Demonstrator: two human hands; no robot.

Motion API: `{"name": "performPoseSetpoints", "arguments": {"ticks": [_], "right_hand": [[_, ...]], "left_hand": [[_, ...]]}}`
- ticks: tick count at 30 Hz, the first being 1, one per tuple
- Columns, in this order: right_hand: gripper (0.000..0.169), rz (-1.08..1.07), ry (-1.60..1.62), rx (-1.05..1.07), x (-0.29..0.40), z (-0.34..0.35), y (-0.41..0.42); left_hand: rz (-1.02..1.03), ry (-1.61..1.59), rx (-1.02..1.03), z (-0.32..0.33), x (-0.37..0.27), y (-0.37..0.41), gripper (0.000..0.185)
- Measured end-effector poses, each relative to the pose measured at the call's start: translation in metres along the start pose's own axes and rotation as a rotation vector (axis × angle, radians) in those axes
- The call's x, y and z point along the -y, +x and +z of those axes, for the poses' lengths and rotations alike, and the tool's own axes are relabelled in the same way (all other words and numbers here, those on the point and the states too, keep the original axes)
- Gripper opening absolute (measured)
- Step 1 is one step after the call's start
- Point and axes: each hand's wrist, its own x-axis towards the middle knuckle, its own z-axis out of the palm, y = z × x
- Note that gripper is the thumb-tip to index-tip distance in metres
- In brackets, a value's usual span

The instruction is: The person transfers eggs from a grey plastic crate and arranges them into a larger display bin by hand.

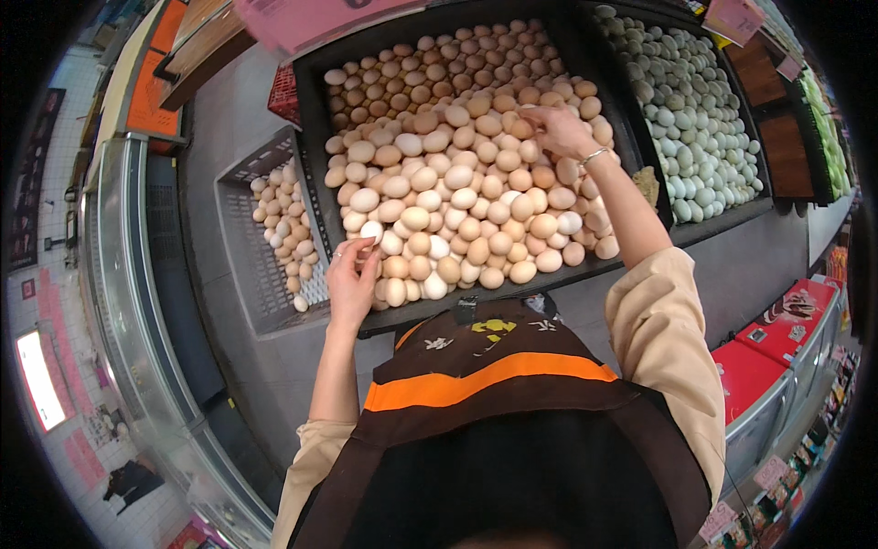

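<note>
A wide black bin (610, 103) before me is heaped with loose brown and cream eggs (458, 177), with rows of eggs standing in trays at its back. At the bin's front left corner my left hand (353, 278) has its fingertips on a pale egg (371, 232); whether they grip it is hard to tell. My right hand (562, 130), with a bracelet at the wrist, reaches over the back right of the heap. Its fingers point left and touch the eggs there; I cannot tell if one is held.
Left of the bin stands a grey plastic crate (257, 240) with more eggs. Pale green eggs (693, 151) fill another black bin on the right. A red basket (283, 96) is behind the crate. Glass-sided cases (137, 288) run along the left, red-topped freezers (782, 329) at right.
</note>
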Motion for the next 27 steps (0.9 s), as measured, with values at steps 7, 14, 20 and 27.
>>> {"name": "performPoseSetpoints", "arguments": {"ticks": [7, 14, 20, 27], "right_hand": [[0.035, 0.145, 0.181, -0.143, 0.032, -0.009, -0.036], [0.040, 0.133, 0.202, 0.051, 0.131, 0.010, -0.123], [0.047, 0.203, 0.127, 0.015, 0.177, 0.053, -0.143], [0.042, 0.338, 0.298, -0.066, 0.173, 0.057, -0.136]], "left_hand": [[0.234, 0.221, 0.141, -0.010, 0.020, -0.017, 0.036], [0.191, 0.383, 0.293, 0.002, 0.020, -0.055, 0.058], [0.144, 0.422, 0.259, 0.015, 0.031, -0.061, 0.060], [0.065, 0.224, 0.140, 0.011, 0.041, -0.058, 0.048]]}}
